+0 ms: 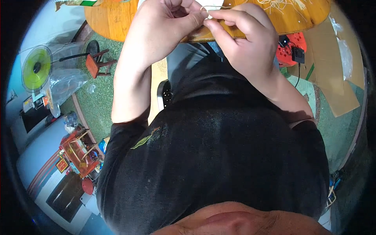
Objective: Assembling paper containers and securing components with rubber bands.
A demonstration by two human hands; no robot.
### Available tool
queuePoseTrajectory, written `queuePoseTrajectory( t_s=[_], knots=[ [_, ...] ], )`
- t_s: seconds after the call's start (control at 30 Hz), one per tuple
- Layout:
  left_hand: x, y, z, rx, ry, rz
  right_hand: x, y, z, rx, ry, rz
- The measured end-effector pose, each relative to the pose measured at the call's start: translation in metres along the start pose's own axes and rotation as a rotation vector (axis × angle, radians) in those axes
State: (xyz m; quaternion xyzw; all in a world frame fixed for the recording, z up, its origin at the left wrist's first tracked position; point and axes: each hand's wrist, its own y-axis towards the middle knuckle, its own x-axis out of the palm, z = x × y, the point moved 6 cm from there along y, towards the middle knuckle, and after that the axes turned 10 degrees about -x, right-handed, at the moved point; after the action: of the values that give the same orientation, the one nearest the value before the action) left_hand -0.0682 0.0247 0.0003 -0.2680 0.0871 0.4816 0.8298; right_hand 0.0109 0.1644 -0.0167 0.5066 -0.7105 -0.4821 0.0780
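Observation:
Over the near edge of the wooden table [113, 21], my left hand [162, 29] and my right hand [250, 37] meet with their fingertips almost touching. Both are closed in a pinch on a thin tan cord [219, 6], which makes a small loop by the left fingertips. A tiny white piece [209, 16] shows between the two sets of fingers; its kind is too small to make out. Behind the hands lies a white sheet or surface [213, 3], partly covered by them. Loose pale strands [282, 4] are spread on the table to the right.
A green and white packet [74, 2] lies at the table's far left. Right of my legs, a red stool [288, 51] carries a black device with a cable. Cardboard [325, 58] covers the floor there. On the left stand a green fan [37, 67] and a small red-brown stool [93, 65].

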Motion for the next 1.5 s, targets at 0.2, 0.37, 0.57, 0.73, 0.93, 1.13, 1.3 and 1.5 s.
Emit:
queuePoseTrajectory(
  t_s=[0.2, 0.37, 0.57, 0.73, 0.93, 1.13, 1.3, 1.5],
  knots=[
    [-0.001, 0.001, -0.006, 0.016, -0.109, -0.039, -0.006, 0.014, -0.004, 0.107, 0.115, -0.009],
    [0.001, 0.0, -0.004, 0.034, -0.05, -0.065, -0.001, 0.011, 0.008, 0.289, 0.232, -0.092],
    [0.008, -0.005, 0.003, 0.11, -0.008, -0.01, 0.014, -0.008, 0.027, 0.651, 0.595, -0.094],
    [0.002, -0.018, 0.011, 0.386, 0.175, 0.166, 0.024, -0.017, 0.039, 0.916, 0.851, -0.087],
    [0.009, 0.0, -0.02, 1.291, -0.234, 0.245, 0.023, -0.021, 0.039, 1.071, 0.938, -0.102],
    [0.01, 0.002, -0.026, 1.374, -0.236, 0.331, 0.021, -0.014, 0.036, 0.918, 0.835, -0.133],
    [0.015, 0.002, -0.024, 1.352, -0.266, 0.276, 0.018, -0.011, 0.033, 0.951, 0.817, -0.099],
    [0.012, -0.014, -0.023, 1.433, -0.244, 0.343, 0.02, -0.014, 0.045, 1.143, 0.718, -0.164]
  ],
)
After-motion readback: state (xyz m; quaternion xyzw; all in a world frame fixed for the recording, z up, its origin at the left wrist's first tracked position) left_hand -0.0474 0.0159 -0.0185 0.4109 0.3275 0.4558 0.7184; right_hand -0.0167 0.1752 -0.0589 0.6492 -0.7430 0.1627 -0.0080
